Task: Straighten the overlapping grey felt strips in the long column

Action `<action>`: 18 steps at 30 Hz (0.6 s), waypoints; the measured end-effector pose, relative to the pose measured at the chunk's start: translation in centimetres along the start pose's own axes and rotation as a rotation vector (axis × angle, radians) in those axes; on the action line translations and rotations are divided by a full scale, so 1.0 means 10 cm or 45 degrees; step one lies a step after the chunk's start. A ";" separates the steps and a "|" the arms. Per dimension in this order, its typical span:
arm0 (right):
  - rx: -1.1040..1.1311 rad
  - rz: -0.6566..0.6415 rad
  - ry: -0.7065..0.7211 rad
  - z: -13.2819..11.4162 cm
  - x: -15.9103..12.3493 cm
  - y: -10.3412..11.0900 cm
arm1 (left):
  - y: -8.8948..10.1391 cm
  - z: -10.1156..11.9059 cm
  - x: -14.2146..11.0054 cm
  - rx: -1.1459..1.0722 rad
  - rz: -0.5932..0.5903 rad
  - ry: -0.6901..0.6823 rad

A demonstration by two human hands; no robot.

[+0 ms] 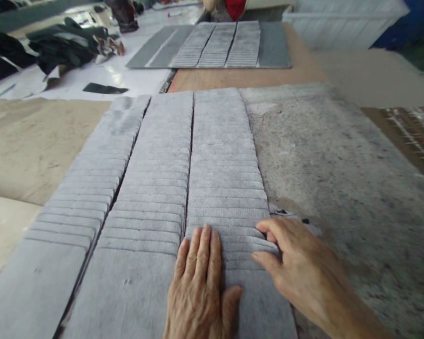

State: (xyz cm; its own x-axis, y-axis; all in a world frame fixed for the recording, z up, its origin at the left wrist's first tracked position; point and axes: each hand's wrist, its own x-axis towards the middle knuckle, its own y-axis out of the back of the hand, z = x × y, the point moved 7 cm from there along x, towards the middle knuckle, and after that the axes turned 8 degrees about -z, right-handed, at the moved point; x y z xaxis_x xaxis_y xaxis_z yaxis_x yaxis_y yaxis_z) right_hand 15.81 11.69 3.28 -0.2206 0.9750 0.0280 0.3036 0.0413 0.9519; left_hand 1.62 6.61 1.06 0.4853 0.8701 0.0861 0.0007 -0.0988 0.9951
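Three long rows of overlapping grey fabric-like pieces run away from me: a left row [74,188], a middle row [148,197] and a right row [226,165]. My left hand [198,282] lies flat on the near end of the right row, fingers stretched forward and thumb out to the side. At that row's right edge, my right hand [297,263] pinches the edges of a few overlapped grey pieces between thumb and fingers. The pinched edges lift slightly. Dark narrow gaps separate the rows.
Beyond lies a grey board [275,47] with similar overlapped rows. A white plastic crate [342,28] stands at the back right. Dark scraps [63,44] lie on the white table at the back left. Speckled grey board [314,165] extends to the right.
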 end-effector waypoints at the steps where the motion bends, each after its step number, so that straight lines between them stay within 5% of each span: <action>1: 0.006 -0.010 -0.035 0.02 0.00 0.00 | 0.00 0.00 0.00 -0.001 -0.003 0.003; 10: 0.215 -0.049 -0.328 0.11 -0.35 0.00 | 0.01 -0.02 0.04 0.016 0.055 -0.038; 18: 0.185 -0.017 -0.174 0.00 -0.42 0.01 | 0.01 -0.02 0.03 -0.018 0.061 -0.035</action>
State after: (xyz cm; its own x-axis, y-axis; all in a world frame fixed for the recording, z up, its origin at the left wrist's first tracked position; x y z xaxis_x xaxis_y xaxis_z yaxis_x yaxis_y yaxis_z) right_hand 16.78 7.57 3.23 -0.1004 0.9943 -0.0358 0.4340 0.0762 0.8977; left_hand 1.62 6.98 1.24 0.5083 0.8510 0.1322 -0.0356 -0.1326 0.9905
